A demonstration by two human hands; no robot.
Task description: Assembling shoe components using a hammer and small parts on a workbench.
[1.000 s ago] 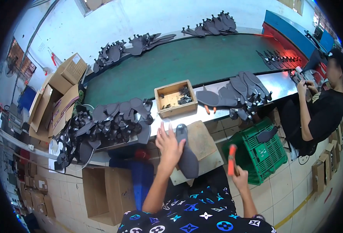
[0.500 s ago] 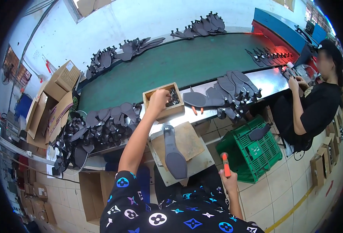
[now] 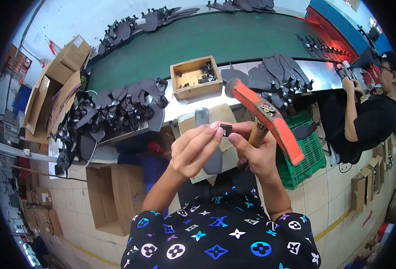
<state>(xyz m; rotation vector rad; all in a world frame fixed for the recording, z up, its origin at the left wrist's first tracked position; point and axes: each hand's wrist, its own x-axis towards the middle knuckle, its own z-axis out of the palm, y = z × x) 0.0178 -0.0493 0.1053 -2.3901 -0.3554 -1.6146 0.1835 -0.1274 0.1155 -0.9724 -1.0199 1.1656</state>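
Head view: a worker's left hand [image 3: 193, 152] and right hand [image 3: 254, 154] meet above a wooden block [image 3: 207, 117], sharing a small dark metal piece [image 3: 226, 130] between their fingertips. The left grip is pressed together on the piece, thumb and forefinger pinching its left edge. The right hand touches its right side with the fingertips while its palm is wrapped around the wooden handle of an orange-headed hammer [image 3: 265, 119], whose head angles up and away over the knuckles. The piece sits at the very tips of both grips, clear of the palms, above the grey shoe insole [image 3: 209, 143] that lies along the block.

Doing this step well appears to call for a light, steady pinch that leaves the piece's face exposed, with the hammer kept snug in the palm so its head does not swing toward the fingers.

Behind, a small wooden box [image 3: 195, 77] of dark fittings stands on the surface at the edge of a green conveyor belt [image 3: 198, 40], beside heaps of dark insoles [image 3: 117, 107]. A green plastic crate [image 3: 307, 152] sits at the right, where a co-worker [image 3: 368, 112] in black works alongside.
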